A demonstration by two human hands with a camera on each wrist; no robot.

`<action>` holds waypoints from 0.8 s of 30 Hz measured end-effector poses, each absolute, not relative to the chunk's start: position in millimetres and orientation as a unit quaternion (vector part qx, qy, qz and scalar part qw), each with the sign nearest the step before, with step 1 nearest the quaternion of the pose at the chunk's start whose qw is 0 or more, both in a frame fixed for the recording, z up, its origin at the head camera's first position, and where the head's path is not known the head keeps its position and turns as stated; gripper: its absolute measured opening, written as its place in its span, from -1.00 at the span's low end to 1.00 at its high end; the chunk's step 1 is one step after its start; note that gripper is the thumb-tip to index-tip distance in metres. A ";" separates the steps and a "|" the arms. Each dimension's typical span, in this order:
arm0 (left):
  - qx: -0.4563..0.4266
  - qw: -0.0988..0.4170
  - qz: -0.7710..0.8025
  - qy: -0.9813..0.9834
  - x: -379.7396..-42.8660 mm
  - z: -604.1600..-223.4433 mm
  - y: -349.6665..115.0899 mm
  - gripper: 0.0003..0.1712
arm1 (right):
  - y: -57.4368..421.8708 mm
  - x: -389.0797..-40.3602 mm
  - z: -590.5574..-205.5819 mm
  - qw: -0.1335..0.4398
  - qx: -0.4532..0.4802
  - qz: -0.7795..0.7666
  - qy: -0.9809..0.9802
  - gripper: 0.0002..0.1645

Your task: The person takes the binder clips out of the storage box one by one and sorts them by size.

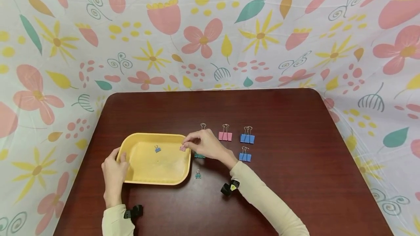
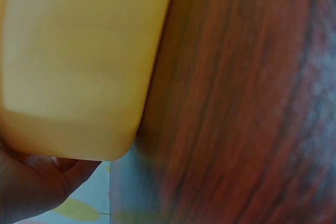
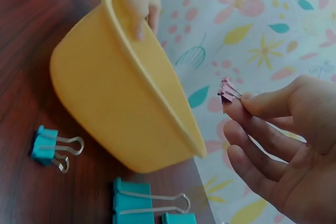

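Observation:
My right hand (image 1: 210,145) pinches a small pink binder clip (image 1: 182,148) by its wire handle between thumb and index finger, above the right end of a yellow plastic tray (image 1: 154,183). In the right wrist view, the pink clip (image 3: 226,91) hangs beyond the fingertips, apart from the tray wall (image 3: 105,87). At the tray's left end, my left hand (image 1: 114,173) grips the rim, thumb inside and fingers outside. A small blue binder clip (image 1: 158,149) lies on the tray floor. The left wrist view shows the tray's side (image 2: 79,77) and part of the left hand (image 2: 42,184).
Right of the tray are a small teal clip (image 1: 198,174), a teal clip (image 1: 199,155) partly hidden by my right hand, and another behind it. Farther right lie a larger pink clip (image 1: 225,136) and two blue clips (image 1: 247,138) on the brown table (image 1: 288,192).

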State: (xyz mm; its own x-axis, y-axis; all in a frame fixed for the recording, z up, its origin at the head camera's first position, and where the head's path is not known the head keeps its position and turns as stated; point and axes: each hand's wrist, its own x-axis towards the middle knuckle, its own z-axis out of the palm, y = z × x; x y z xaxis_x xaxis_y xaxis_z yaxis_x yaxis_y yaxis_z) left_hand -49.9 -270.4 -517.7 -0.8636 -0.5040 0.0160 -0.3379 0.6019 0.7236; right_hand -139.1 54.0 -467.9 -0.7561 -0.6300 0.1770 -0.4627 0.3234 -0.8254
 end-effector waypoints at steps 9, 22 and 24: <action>0.237 0.106 -0.380 -0.888 -50.4 -519.6 -272.0 -0.61 | 84.4 -129.4 -471.3 0.093 -0.327 -0.445 0.828 -0.82; 0.243 0.103 -0.383 -0.885 -49.3 -520.2 -271.1 -0.61 | 125.4 -116.4 -483.9 0.067 -0.300 -0.435 0.847 -0.86; 0.244 0.102 -0.385 -0.884 -50.1 -519.6 -271.1 -0.60 | 130.0 -114.7 -485.8 0.060 -0.298 -0.431 0.850 -0.87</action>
